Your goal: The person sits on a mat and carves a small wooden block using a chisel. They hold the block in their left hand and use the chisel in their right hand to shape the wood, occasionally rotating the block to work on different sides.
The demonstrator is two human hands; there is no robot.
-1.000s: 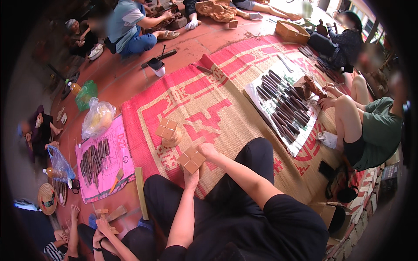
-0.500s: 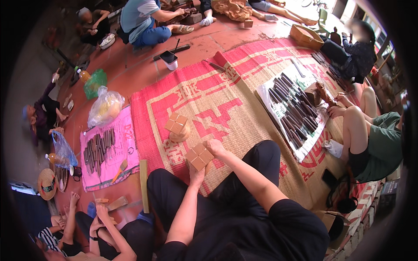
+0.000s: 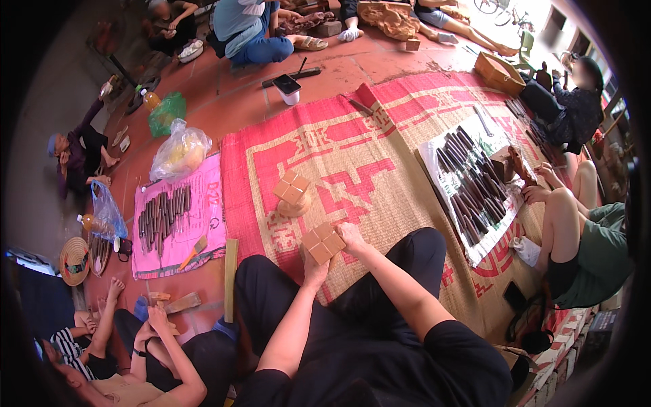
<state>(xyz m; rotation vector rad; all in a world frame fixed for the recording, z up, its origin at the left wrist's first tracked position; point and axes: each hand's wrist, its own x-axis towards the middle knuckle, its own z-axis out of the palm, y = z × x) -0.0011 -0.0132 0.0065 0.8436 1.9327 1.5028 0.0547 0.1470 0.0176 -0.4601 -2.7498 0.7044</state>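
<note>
Above my lap I hold a square, light-brown wooden block point(image 3: 323, 243) with pale lines crossing on its top. My left hand point(image 3: 316, 270) grips it from below and the near side, its fingers partly hidden by the block. Curled against the block's right edge is my right hand point(image 3: 350, 237), fingertips partly out of sight. Just beyond, on the mat, a second wooden block point(image 3: 291, 186) with the same crossing lines stands over a rounded pale wooden piece point(image 3: 296, 205).
I sit at a red-and-tan woven mat point(image 3: 352, 163). Dark carving tools lie on a white sack point(image 3: 472, 243) at right and a pink sack point(image 3: 152, 261) at left, with a brush point(image 3: 195, 251). A wooden bar point(image 3: 231, 281) lies by my left knee. Several people sit around.
The whole view has shifted a little, so everything sits farther right in the picture. Both my hands still hold the wooden block over my lap.
</note>
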